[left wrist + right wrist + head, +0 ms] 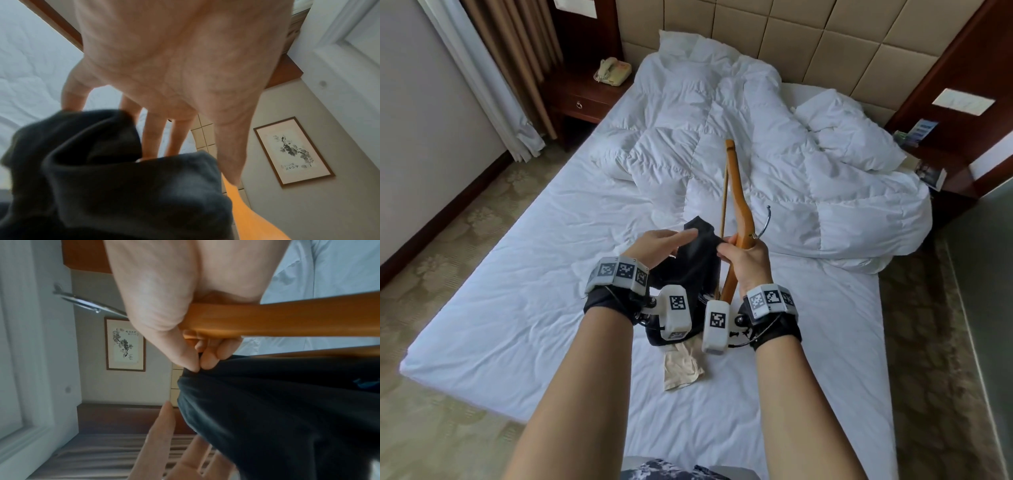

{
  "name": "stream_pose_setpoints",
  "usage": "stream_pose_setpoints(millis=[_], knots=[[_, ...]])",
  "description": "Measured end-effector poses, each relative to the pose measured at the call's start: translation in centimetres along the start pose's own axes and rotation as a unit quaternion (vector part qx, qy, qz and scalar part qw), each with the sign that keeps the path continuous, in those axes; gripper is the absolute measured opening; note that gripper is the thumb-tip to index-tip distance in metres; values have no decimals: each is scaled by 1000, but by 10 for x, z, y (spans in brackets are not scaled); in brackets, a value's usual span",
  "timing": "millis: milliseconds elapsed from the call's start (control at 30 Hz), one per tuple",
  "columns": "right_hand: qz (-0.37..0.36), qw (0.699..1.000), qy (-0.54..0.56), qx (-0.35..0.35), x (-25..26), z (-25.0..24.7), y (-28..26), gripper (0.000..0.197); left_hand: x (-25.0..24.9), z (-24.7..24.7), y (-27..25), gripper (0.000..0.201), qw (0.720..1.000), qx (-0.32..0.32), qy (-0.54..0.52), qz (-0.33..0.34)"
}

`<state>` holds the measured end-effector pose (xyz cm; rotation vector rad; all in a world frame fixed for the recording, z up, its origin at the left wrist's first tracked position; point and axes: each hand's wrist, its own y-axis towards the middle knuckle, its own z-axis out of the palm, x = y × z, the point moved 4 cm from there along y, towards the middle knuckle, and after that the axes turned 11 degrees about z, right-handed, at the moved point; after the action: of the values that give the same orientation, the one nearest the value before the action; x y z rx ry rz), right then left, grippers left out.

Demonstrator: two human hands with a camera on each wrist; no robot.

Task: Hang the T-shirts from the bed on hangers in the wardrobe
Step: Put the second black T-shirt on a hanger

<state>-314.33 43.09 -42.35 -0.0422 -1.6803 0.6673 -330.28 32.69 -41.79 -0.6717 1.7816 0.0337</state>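
Note:
My right hand (743, 253) grips a wooden hanger (736, 192) near its metal hook (765, 222), held on edge above the bed. In the right wrist view that hand (185, 353) wraps the hanger (287, 318) while thumb and forefinger pinch the edge of a black T-shirt (277, 410). The black T-shirt (695, 263) hangs between both hands. My left hand (664, 245) lies with straight fingers against the shirt's top fold (123, 186). A beige garment (681, 368) lies flat on the sheet below my wrists.
A crumpled white duvet (791, 154) covers the far half of the bed (517, 308). A nightstand with a telephone (613, 70) stands far left, another nightstand (941, 171) far right. Carpet runs along both sides. A framed picture (292, 151) hangs on the wall.

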Motion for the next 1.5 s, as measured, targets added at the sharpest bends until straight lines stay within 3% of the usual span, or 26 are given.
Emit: stream_pose_setpoints(millis=[67,167,400,567,700,800,933,1033,1133,1200,1367,1500], knots=[[-6,1000,-13,3,1,3,-3,20,-4,5,-1,34,999,21,8,48],[-10,999,-37,14,3,3,-6,23,-8,4,3,6,993,-28,-5,111],[1,996,-79,51,-1,1,-5,22,-19,-4,2,32,973,-135,-92,165],[18,996,-68,54,-4,5,-6,16,-34,2,-8,32,967,-85,-175,162],[21,993,-45,111,-5,19,-6,25,-39,3,-13,33,964,-54,-209,156],[32,991,-70,110,-5,28,-10,29,-40,2,-13,33,960,-58,-229,154],[28,992,-87,86,-7,31,-9,18,-35,-7,-13,34,957,-83,-232,153],[21,995,-80,57,-7,29,-8,15,-24,-16,-7,34,957,-150,-210,136],[4,999,-45,16,-5,23,-7,18,-1,-34,2,31,954,-266,-100,96],[-8,1000,-23,3,-1,20,-6,19,8,-39,1,25,954,-292,-27,60],[-25,999,14,16,8,18,-6,21,8,-29,2,28,978,-208,9,4],[-45,998,16,34,13,20,-9,22,-2,-9,1,43,999,-30,5,30]])
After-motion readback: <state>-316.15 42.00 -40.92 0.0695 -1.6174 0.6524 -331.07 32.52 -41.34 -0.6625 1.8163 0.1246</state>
